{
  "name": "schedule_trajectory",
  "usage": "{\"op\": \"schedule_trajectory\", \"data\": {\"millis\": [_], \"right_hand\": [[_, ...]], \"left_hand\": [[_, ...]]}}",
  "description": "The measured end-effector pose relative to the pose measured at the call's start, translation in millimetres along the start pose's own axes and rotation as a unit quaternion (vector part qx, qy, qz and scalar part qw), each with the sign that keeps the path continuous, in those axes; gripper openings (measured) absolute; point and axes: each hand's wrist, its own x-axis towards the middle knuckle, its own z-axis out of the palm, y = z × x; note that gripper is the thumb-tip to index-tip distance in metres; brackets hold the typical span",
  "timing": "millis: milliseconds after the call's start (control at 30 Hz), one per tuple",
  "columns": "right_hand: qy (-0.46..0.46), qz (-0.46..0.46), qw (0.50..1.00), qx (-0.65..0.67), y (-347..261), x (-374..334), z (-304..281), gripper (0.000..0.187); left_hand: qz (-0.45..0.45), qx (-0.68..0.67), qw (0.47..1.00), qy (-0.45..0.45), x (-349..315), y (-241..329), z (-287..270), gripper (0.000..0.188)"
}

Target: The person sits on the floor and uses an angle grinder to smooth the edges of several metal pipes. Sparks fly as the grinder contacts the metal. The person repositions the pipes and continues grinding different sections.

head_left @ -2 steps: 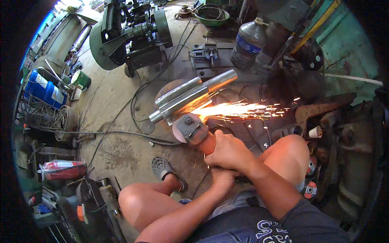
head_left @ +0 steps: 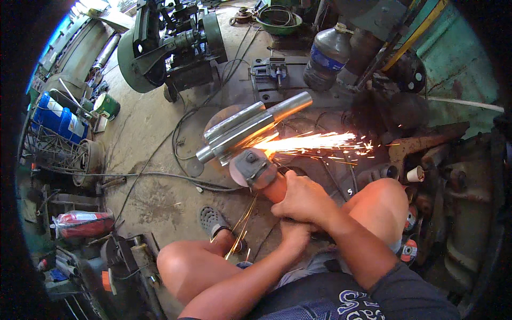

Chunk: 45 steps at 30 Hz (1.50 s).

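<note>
An angle grinder (head_left: 274, 189) with an orange body is gripped by both my hands. My right hand (head_left: 304, 198) wraps round the body close to its head, fingers closed. Lower down, my left hand (head_left: 294, 233) is closed on the grinder's rear part, which my hands and wrists mostly hide. The disc lies against the near side of a steel shaft (head_left: 290, 106) that has a thicker, ridged middle. A bright stream of sparks (head_left: 320, 142) shoots right from the contact, and thinner sparks fall toward my sandalled foot (head_left: 213, 221).
Beyond the shaft are a small vise (head_left: 277, 69) and a big plastic bottle (head_left: 326, 56). A dark machine (head_left: 170, 48) stands at the far left. Cables (head_left: 176, 128) run over the floor. Blue buckets (head_left: 61, 117) stand left; rusty metal parts (head_left: 426, 141) lie right.
The grinder has shifted slightly right with my hands. Thin sparks now drop from beneath the grinder's head toward my foot. The shaft has stayed in place.
</note>
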Motion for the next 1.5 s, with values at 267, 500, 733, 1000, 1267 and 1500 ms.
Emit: {"op": "schedule_trajectory", "data": {"millis": [267,500,733,1000,1267,1500], "right_hand": [[0.057,0.046,0.997,0.001,36.5,13.0,-19.0,0.07],[0.064,0.07,0.995,0.037,47.9,11.6,-31.0,0.069],[0.073,0.075,0.993,0.051,53.5,11.1,-33.9,0.067],[0.06,0.07,0.994,0.049,53.1,12.8,-30.2,0.065],[0.076,0.063,0.993,0.06,55.5,13.2,-28.3,0.065],[0.088,0.067,0.99,0.082,56.6,12.3,-31.5,0.067]], "left_hand": [[-0.008,-0.014,0.997,-0.072,19.5,20.7,33.4,0.05],[-0.037,0.047,0.995,-0.079,31.4,17.1,48.5,0.048],[-0.027,-0.038,0.994,-0.099,22.5,36.7,50.2,0.041],[0.005,-0.023,0.998,-0.067,23.2,31.8,50.5,0.042],[-0.061,-0.075,0.992,-0.078,26.9,29.7,50.2,0.036],[-0.011,-0.031,0.996,-0.085,33.1,22.4,54.2,0.036]]}}
